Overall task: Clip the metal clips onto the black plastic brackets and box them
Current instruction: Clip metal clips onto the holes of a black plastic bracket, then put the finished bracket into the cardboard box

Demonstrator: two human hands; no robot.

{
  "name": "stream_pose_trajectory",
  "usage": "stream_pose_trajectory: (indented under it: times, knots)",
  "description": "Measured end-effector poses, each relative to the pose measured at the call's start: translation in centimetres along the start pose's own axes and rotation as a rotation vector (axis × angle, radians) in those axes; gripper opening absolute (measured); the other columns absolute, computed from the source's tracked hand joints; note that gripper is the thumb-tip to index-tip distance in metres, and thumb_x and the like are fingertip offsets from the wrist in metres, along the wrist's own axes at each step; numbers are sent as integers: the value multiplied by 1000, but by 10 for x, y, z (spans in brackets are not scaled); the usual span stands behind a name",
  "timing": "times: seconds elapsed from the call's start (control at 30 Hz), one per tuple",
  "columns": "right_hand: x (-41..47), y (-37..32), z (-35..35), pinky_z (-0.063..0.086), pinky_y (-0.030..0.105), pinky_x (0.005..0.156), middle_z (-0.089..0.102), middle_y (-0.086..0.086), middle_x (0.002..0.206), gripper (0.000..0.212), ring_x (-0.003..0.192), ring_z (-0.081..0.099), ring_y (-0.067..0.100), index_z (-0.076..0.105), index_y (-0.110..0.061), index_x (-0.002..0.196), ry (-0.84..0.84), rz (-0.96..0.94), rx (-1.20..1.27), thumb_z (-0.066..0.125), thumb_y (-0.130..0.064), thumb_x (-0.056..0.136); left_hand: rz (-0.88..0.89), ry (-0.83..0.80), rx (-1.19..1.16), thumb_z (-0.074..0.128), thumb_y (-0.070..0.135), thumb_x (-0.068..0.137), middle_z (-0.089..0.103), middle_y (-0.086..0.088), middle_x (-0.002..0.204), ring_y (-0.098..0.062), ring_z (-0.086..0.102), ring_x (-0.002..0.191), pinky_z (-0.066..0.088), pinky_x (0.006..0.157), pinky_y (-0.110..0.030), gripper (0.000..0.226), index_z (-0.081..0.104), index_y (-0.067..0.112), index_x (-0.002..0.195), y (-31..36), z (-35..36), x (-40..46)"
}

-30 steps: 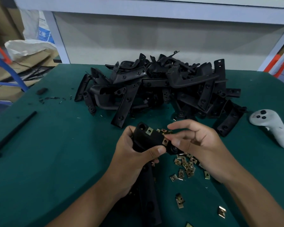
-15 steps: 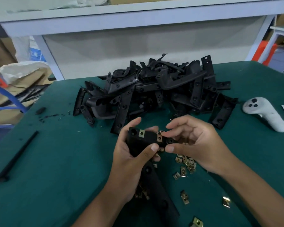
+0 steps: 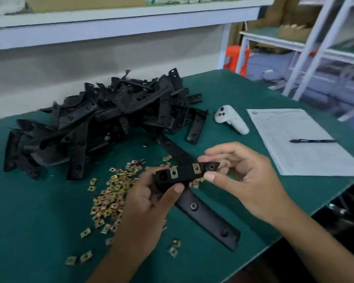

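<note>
Both my hands hold one black plastic bracket (image 3: 184, 174) above the green table. My left hand (image 3: 149, 203) grips its left end, thumb on the front face. My right hand (image 3: 241, 176) pinches its right end between thumb and fingers. Two brass-coloured metal clips sit on the bracket, one (image 3: 173, 173) near the left and one (image 3: 196, 168) near the right. Loose metal clips (image 3: 110, 193) lie scattered on the table left of and under my left hand. A big pile of black brackets (image 3: 102, 123) fills the back left of the table.
A long flat black bracket (image 3: 204, 215) lies on the table under my hands. A white controller (image 3: 231, 119) lies right of the pile, a sheet of paper (image 3: 300, 139) with a pen (image 3: 313, 141) farther right. The table's edge (image 3: 294, 231) runs close on the right.
The view has swung to the right, bringing the paper, pen and table edge into sight. The bracket now lies more level between my hands, both clips facing up.
</note>
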State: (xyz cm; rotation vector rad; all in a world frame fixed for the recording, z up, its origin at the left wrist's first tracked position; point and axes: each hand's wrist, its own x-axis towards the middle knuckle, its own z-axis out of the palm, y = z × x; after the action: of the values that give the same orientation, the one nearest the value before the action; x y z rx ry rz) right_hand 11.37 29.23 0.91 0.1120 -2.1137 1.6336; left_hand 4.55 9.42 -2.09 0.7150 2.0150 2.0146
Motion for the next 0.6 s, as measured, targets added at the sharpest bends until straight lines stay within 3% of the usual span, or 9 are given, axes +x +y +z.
stream_pose_trajectory:
  times: [0.13,0.2,0.27,0.33,0.4,0.43,0.5,0.6]
  knots:
    - [-56,-15,-63,54,30,81,76,-1,110,26,95,70,22,70,-24,108,202,56,-125,78,-16,85,31,-191,34,62,57,83,72,10,94,-8,68,88,53,74,-27,26,66,39,101,4,76,-4]
    - [-88,-22,-96,53,28,78,75,4,103,25,87,67,22,71,-25,107,311,84,-189,79,-16,84,54,-300,33,61,53,85,70,6,87,-15,68,83,53,74,-40,26,63,32,99,5,120,-9]
    - [-121,-27,-130,52,26,75,71,11,99,25,82,63,21,72,-24,106,419,120,-232,77,-15,83,82,-424,64,62,48,88,67,6,81,-13,65,74,50,68,-32,20,61,32,100,6,163,-17]
    - [-155,-30,-161,53,19,76,74,1,101,25,89,68,9,71,-22,107,544,182,-321,75,-16,83,85,-611,107,63,44,92,70,14,97,2,66,86,51,78,-18,21,58,40,112,8,199,-26]
    - [-187,-28,-189,57,22,82,76,-9,105,25,100,70,4,71,-27,109,668,286,-489,75,-18,86,78,-753,216,61,51,94,57,20,135,4,54,122,45,105,-26,45,42,45,135,6,219,-34]
    - [-199,-24,-200,58,28,88,75,-11,108,25,106,69,4,70,-29,110,720,355,-590,75,-17,88,90,-758,266,59,54,94,48,23,144,5,45,131,39,111,-29,53,36,45,141,6,221,-34]
    - [-215,-14,-214,55,37,96,70,-13,116,26,111,65,5,68,-34,110,765,485,-806,74,-18,90,107,-702,251,60,52,95,51,27,139,8,47,128,39,111,-28,51,38,42,140,9,213,-30]
    - [-224,4,-214,53,20,93,70,-18,113,22,100,67,0,69,-42,102,808,515,-834,75,-27,87,86,-572,228,62,40,98,66,26,114,6,59,112,43,102,-26,34,49,38,128,14,178,-18]
